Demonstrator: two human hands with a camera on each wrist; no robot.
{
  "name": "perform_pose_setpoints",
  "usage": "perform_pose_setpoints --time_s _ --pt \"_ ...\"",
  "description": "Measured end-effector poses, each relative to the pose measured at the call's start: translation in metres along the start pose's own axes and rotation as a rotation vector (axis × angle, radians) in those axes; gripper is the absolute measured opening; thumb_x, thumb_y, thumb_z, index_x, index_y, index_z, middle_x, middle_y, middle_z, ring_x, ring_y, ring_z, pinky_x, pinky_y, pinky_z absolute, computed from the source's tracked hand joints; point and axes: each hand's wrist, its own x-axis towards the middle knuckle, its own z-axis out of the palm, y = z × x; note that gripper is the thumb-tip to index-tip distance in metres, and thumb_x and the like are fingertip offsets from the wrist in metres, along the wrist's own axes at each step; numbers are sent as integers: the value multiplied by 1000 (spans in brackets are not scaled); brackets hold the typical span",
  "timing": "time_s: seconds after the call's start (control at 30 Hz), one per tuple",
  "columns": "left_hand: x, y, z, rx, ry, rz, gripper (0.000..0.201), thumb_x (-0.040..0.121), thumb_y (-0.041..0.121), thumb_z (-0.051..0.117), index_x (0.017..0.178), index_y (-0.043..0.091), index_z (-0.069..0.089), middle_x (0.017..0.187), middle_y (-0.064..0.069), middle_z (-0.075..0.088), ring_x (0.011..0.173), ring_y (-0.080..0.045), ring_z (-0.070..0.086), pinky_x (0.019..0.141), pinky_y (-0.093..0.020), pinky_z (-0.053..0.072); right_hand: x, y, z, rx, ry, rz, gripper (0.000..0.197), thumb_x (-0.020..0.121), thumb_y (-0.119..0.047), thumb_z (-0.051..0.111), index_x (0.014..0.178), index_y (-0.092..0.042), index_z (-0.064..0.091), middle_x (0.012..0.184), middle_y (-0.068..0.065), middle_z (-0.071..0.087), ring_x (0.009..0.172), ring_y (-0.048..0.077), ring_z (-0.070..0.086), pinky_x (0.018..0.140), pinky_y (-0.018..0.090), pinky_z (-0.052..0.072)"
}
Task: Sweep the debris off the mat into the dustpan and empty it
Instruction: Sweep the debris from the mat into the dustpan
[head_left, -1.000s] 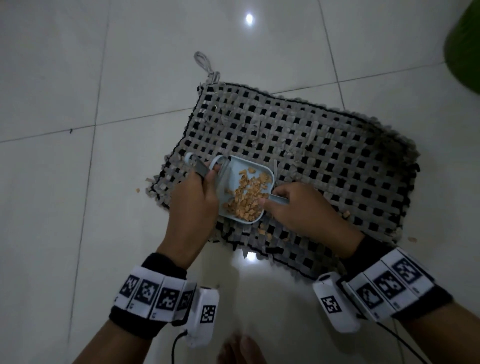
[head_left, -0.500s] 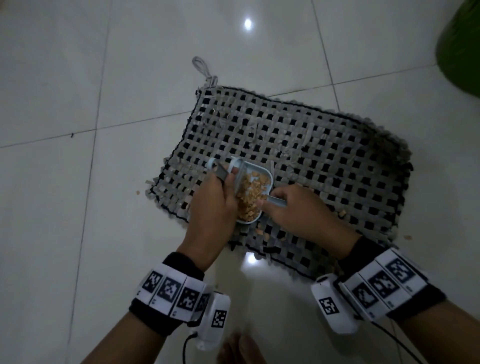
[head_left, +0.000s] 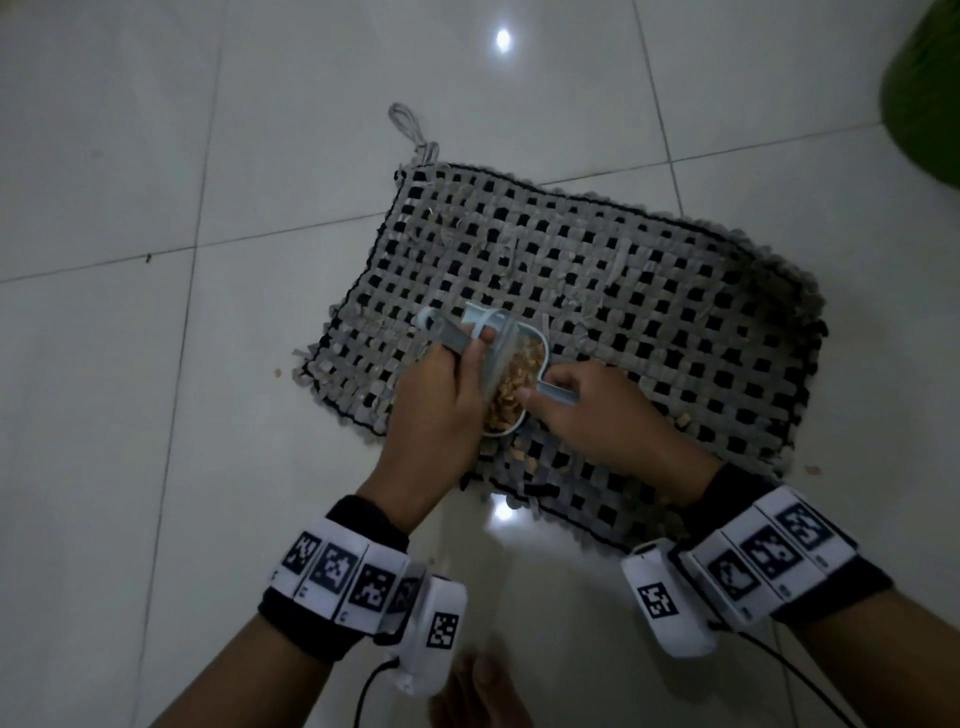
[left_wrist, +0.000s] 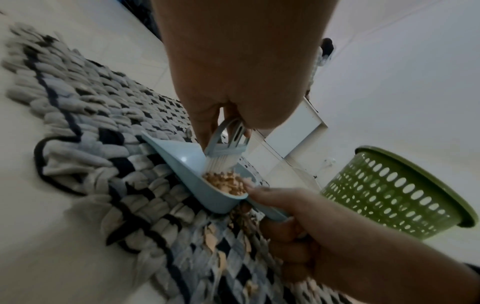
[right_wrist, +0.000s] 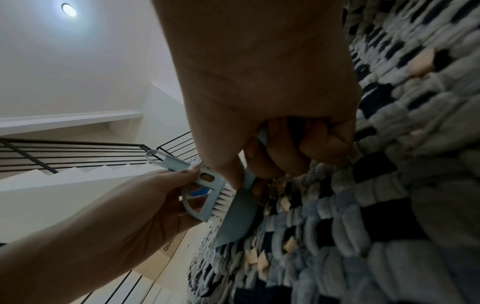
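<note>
A grey and black woven mat (head_left: 613, 291) lies on the tiled floor. My right hand (head_left: 550, 395) grips the handle of a light blue dustpan (head_left: 519, 338), which is tilted up on its side over the mat's near edge. Tan debris (head_left: 514, 384) fills the pan. My left hand (head_left: 462, 358) pinches a small blue brush (head_left: 447, 335) with its white bristles (left_wrist: 221, 164) inside the pan, above the debris (left_wrist: 226, 183). In the right wrist view the brush (right_wrist: 207, 189) rests against the pan's (right_wrist: 239, 216) back wall. A few loose bits (head_left: 519, 452) lie on the mat below the pan.
A green perforated basket (left_wrist: 397, 191) stands on the floor to the right, also at the head view's top right corner (head_left: 924, 88). Stray crumbs lie on the tiles left (head_left: 278, 372) and right (head_left: 813, 470) of the mat. My foot (head_left: 483, 691) shows at the bottom edge.
The dustpan has tipped from nearly flat to steeply on edge. My left hand with the brush has moved right, into the pan, and the debris has gathered toward the handle end.
</note>
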Motion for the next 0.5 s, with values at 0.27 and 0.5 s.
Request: perform_pose_setpoints --time_s 0.27,0.5 --pt "-14 14 -11 -430 37 -207 32 109 32 39 115 20 68 99 -7 75 94 -19 73 81 -47 60 -32 22 -31 90 25 -17 25 92 -51 63 95 -29 75 74 -8 73 55 6 64 50 27 47" --pt "-36 26 -2 -575 -45 -253 32 109 18 36 119 12 66 105 -1 75 100 -16 71 83 -36 58 -65 46 -56 124 4 -6 25 89 -49 64 85 -28 75 72 -13 72 57 5 65 52 29 50"
